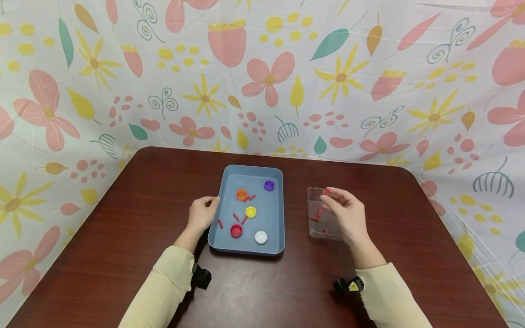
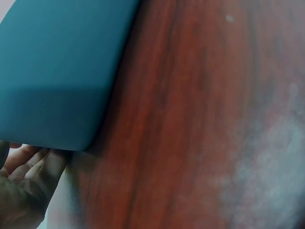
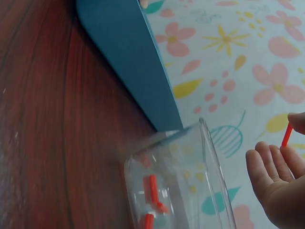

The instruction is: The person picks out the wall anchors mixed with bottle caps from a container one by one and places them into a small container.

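Note:
My right hand [image 1: 348, 213] pinches a short red stick [image 3: 287, 134] between thumb and finger, above the clear plastic box [image 1: 313, 233]. Several similar red sticks [image 3: 153, 189] lie in that box. At the left side of the blue-grey tray [image 1: 270, 248], my left hand [image 1: 201, 214] grips the rim, its thumb at the edge and other fingers against the outside wall. Inside the tray sit small round caps: orange [image 1: 241, 195], purple [image 1: 269, 186], yellow [image 1: 250, 212], red [image 1: 236, 230] and white [image 1: 260, 237]. Several loose red sticks [image 1: 220, 224] lie among them.
Both tray and box stand on a dark brown wooden table [image 1: 262, 291], the box to the tray's right. Behind the table hangs a flower-patterned cloth [image 1: 262, 123]. Black wrist cameras [image 1: 201, 276] are strapped below both hands.

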Tool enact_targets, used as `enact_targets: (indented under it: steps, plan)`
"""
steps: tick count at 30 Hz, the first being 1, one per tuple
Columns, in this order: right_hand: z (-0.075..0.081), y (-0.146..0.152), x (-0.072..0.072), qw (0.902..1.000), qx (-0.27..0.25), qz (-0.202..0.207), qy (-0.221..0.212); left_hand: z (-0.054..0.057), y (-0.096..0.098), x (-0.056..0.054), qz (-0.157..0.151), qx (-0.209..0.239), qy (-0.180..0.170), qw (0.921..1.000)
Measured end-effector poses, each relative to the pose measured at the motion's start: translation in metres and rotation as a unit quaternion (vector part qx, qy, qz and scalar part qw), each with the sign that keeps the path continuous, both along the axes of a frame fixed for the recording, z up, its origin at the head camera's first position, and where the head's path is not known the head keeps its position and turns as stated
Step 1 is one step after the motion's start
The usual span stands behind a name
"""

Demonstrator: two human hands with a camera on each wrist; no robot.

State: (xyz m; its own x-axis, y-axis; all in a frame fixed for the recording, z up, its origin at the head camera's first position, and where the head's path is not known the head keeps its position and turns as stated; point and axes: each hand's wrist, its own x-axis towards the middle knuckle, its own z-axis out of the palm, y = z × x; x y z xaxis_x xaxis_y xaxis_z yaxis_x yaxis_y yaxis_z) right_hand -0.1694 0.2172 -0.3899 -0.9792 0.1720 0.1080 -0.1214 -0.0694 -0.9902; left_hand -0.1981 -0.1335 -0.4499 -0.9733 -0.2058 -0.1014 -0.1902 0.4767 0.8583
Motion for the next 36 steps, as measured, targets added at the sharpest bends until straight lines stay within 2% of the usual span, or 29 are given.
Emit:
enact_targets:
  steps: [14, 23, 36]
  plan:
    - [-0.009, 0.012, 0.003, 0.9981, 0.028, -0.053, -0.012, -0.001, -0.002, 0.001, 0.001, 0.002, 0.001, 1.0]
    - [-0.01, 0.009, 0.003, 0.9983, 0.019, -0.053, -0.017, 0.001, -0.001, 0.001, -0.001, 0.009, -0.007, 0.9999]
    - [-0.015, 0.004, 0.003, 0.9995, -0.002, -0.028, -0.011, 0.001, -0.001, 0.0, 0.003, 0.004, 0.005, 1.0]
